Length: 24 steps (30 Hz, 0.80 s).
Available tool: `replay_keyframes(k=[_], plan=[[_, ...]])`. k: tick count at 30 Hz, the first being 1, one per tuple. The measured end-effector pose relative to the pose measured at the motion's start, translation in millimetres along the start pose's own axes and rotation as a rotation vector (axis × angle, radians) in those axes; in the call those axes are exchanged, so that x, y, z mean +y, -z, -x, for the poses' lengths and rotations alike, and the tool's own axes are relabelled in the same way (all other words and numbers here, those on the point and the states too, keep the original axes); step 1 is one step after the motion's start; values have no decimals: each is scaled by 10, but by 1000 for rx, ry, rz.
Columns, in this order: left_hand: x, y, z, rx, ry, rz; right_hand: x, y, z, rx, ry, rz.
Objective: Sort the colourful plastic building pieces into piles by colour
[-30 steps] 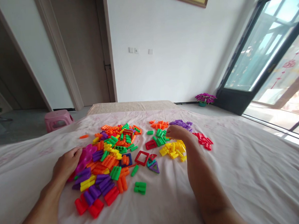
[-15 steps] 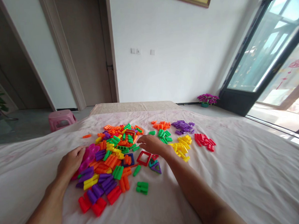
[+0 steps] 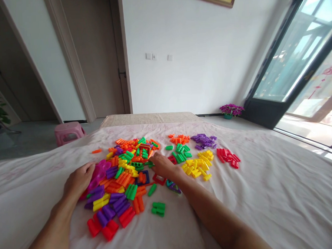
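My left hand [image 3: 78, 179] rests at the left edge of a heap of plastic building pieces, its fingers closed on a magenta plastic piece [image 3: 98, 175] with rounded lobes. My right hand [image 3: 164, 164] reaches in at the right side of the heap. Its fingers are pinched together at a small green tube piece [image 3: 149, 164], beside a red square frame [image 3: 159, 179] that my wrist partly covers. A blue square frame [image 3: 142, 177] lies just left of it, and a purple triangle frame [image 3: 174, 188] sits under my forearm.
Sorted by colour at the right lie orange pieces [image 3: 179, 139], purple pieces [image 3: 204, 141], green pieces [image 3: 182, 153], yellow pieces [image 3: 200, 164] and red pieces [image 3: 228, 157]. Closer in is a green block [image 3: 158, 209]. A pale cloth [image 3: 269, 193] spreads beneath everything.
My right hand has moved slightly left and down, its fingers drawing together at the green tube piece. The red frame is now more covered. My left hand stays where it was.
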<state>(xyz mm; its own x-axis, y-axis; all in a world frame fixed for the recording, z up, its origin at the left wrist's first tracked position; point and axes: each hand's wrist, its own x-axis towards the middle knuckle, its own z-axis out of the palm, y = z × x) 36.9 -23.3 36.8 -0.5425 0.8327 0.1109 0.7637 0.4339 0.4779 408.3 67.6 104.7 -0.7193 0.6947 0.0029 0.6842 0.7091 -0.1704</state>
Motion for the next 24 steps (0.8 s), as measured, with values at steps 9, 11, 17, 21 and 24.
replay_keyframes(k=[9, 11, 17, 21, 24], plan=[[-12, -17, -20, -6, -8, -15, 346, 437, 157, 81, -159, 27], [-24, -28, -30, -6, -2, -19, 520, 526, 196, 79, -247, 64], [-40, -33, -30, -6, 2, -14, 860, 648, 291, 89, -447, 135], [-27, -23, -22, -14, 10, -23, 734, 578, 251, 141, -328, 85], [-22, -22, -26, -8, 19, -25, 501, 422, 165, 149, -152, -10]])
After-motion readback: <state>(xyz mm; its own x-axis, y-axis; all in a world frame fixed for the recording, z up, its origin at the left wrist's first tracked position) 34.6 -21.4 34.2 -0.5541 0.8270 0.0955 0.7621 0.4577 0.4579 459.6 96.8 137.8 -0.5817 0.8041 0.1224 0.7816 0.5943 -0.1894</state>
